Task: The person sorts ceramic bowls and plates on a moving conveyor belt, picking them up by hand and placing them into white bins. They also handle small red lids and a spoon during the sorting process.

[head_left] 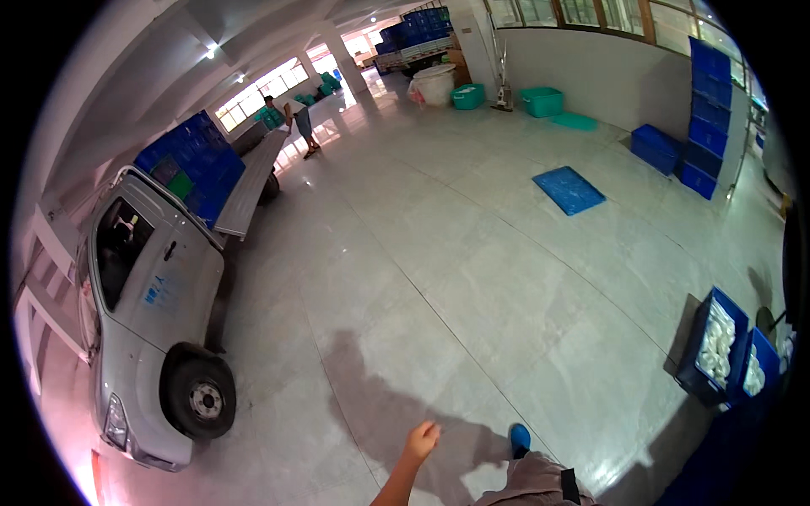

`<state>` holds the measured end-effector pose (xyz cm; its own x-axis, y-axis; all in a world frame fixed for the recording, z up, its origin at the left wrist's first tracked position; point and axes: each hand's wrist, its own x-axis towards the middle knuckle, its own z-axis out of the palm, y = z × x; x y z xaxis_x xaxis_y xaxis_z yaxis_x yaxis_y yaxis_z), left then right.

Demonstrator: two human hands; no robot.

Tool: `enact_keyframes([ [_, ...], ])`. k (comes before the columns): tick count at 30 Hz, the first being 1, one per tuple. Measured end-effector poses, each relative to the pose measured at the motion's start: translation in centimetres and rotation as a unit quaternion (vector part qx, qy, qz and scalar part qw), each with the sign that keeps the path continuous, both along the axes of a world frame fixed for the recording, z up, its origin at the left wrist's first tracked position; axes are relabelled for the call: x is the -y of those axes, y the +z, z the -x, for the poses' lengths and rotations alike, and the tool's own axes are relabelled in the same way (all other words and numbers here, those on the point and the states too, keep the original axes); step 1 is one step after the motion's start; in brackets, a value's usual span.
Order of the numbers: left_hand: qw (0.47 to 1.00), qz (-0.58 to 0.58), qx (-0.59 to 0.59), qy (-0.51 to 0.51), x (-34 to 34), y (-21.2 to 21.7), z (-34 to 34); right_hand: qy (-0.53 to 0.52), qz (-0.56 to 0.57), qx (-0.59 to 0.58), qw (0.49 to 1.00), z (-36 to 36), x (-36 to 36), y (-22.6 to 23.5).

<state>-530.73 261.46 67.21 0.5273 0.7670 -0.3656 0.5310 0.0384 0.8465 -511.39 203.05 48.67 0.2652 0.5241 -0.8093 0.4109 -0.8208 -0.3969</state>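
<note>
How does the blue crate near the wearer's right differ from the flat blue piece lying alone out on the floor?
The blue crate is a deep, walled box filled with white items; the flat blue piece is thin, lies flush on the floor and holds nothing. The crate stands beside a second crate; the flat piece lies alone. Both are blue and rectangular.

A glossy pale tiled floor (439, 253) spreads wide. Far ahead, tall windows (261, 91) let in glare under a white beamed ceiling (169, 42). A grey plastered wall (591, 76) with upper windows runs along the right.
</note>
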Motion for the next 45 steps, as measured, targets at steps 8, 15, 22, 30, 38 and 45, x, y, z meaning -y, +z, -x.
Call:
enact_keyframes([
  [8,0.964,0.063,-0.257,-0.025,0.3,-12.2,10.7,0.151,-0.110,0.076,0.980,-20.3,-17.3,-4.5],
  [15,0.917,0.274,-0.168,0.235,-9.4,-13.2,-2.9,0.038,-0.271,0.175,0.946,-39.2,-48.4,2.1],
  [22,0.944,0.246,0.092,0.201,-37.8,-12.8,-19.3,0.116,-0.227,0.131,0.958,-47.5,-59.4,0.2],
  [30,0.984,0.118,0.003,0.134,-70.9,-0.5,-45.3,0.195,0.051,0.106,0.974,-51.9,-69.5,0.0],
  [38,0.946,0.245,-0.114,0.180,-83.1,-8.8,-48.8,0.221,-0.067,0.290,0.929,-72.3,-92.8,-9.0],
  [45,0.909,0.295,-0.121,0.268,-89.6,-9.9,-54.2,-0.183,-0.176,-0.007,0.967,-88.1,-131.6,7.4],
])
